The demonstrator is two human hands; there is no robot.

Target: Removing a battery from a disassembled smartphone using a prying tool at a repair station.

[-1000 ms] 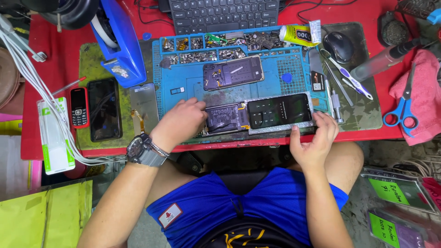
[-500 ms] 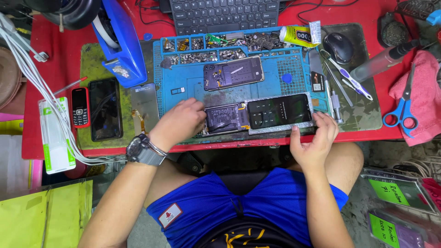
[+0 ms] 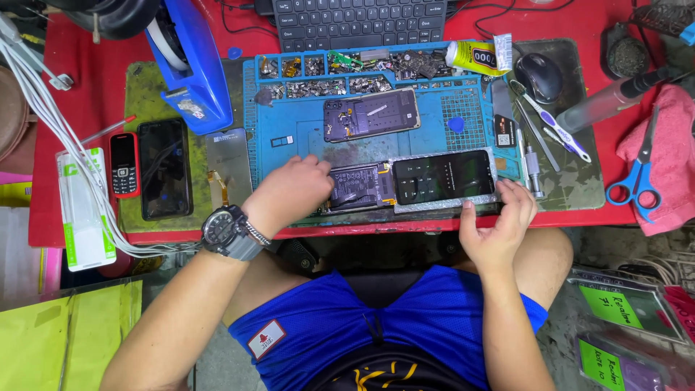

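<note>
Looking down from the head camera, I see my left hand (image 3: 289, 195) lying knuckles-up, fingers curled, pressing on the left end of an opened phone body (image 3: 358, 187), apparently to keep it from sliding on the blue repair mat (image 3: 289, 130). My right hand (image 3: 499, 224) sits at the bench (image 3: 72, 101) edge, fingers loosely spread, thumb and fingertips touching the lower right corner of a dark display panel (image 3: 443, 176) that lies face-up, touching the phone body's right end; it seems to steady the panel rather than grip it. Just beyond both hands, another opened phone (image 3: 371, 114) rests on the mat. Farther out, the mat's small tray compartments (image 3: 318, 76) hold tiny screws and metal parts, sorted so they stay put. A glue tube (image 3: 474, 56) lies beyond my right hand, with tweezers (image 3: 550, 127) and blue scissors (image 3: 633, 181) to its right. Left of my left hand sit a dark smartphone (image 3: 165, 168) and a small red keypad phone (image 3: 124, 164).
</note>
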